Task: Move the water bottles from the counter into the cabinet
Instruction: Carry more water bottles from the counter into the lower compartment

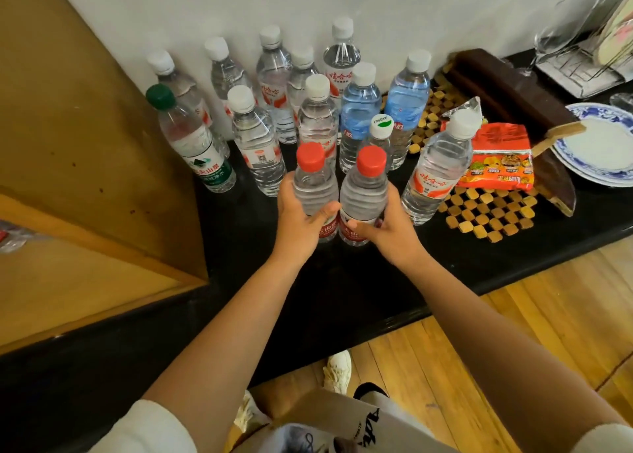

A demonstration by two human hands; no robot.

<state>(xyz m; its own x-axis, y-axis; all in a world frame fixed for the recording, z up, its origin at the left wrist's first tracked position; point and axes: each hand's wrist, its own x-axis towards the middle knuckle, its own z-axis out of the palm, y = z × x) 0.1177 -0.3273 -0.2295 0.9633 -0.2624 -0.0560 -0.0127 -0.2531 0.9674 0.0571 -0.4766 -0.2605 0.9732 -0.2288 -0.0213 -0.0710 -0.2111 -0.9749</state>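
Nearest the camera, a wooden floor (513, 332) and a pale shoe (337, 370) are seen below the front edge of the black bench (342, 281). Above that edge, two red-capped water bottles are held side by side and touching: the left red-capped bottle (313, 185) is gripped by the left hand (301, 223), its fingers curled round the body and the thumb laid across the red label, and the right red-capped bottle (364, 192) is gripped in the same way by the right hand (387, 226). Whether the two bottles are lifted off the bench or resting on it cannot be told. Just right of them a white-capped bottle (435, 175) is stood on the edge of a woven mat (493, 213), on which an orange snack packet (496, 158) is also laid. To the left a green-capped bottle (191, 144) is placed beside the wooden cabinet side (85, 144). Behind the held pair, the remaining bottles (308, 86) are grouped upright in rows against the white wall (411, 7). At far right a blue-and-white plate (589, 113) and a wine glass (548, 38) are seen.
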